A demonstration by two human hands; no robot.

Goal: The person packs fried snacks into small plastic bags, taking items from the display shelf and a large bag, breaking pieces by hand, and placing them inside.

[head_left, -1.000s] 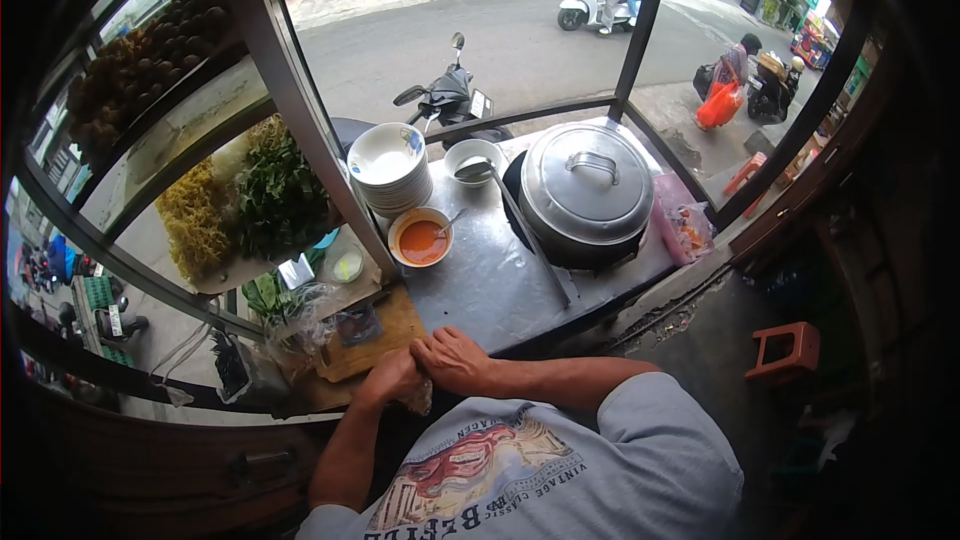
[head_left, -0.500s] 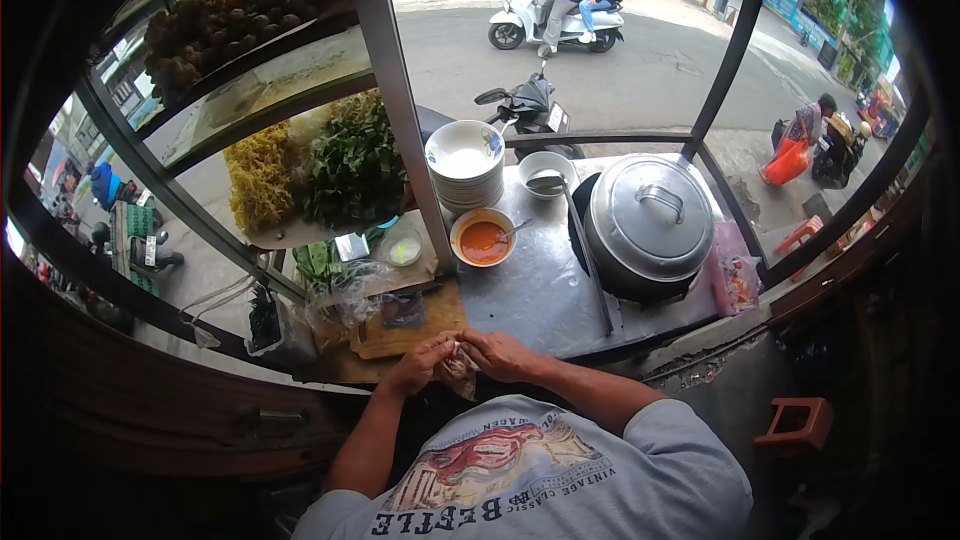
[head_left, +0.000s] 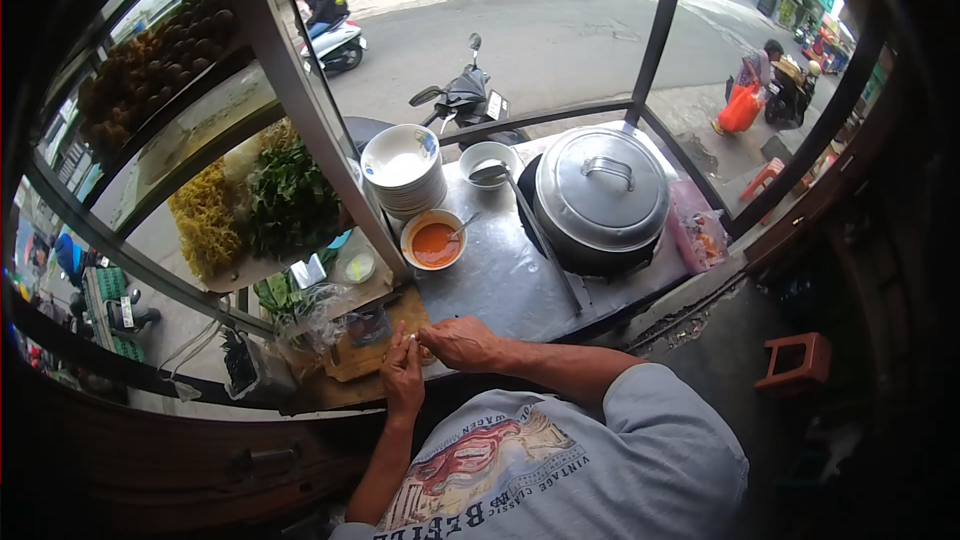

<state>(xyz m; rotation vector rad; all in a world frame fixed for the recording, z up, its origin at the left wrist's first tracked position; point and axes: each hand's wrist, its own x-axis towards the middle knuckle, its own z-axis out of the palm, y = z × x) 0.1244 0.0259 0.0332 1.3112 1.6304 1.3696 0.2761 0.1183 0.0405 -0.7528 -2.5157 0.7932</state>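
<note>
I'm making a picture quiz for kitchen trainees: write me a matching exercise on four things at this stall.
Column 1
1. Large pot
2. Ladle
3. Cutting board
4. Orange sauce

Column 2
A. Right beside the left hand
B. In a bowl near the stacked dishes
C. Covered by a silver lid
D. Scoop end at the white bowl

Pairs: 1-C, 2-D, 3-A, 4-B

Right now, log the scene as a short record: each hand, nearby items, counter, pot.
left hand: fingers bunched beside the right hand; held item unclear
right hand: fingers curled, close to left; held item unclear
nearby: wooden board, clear plastic
metal counter: stacked dishes, bowl of orange liquid, white bowl with ladle
pot: lid on
</note>
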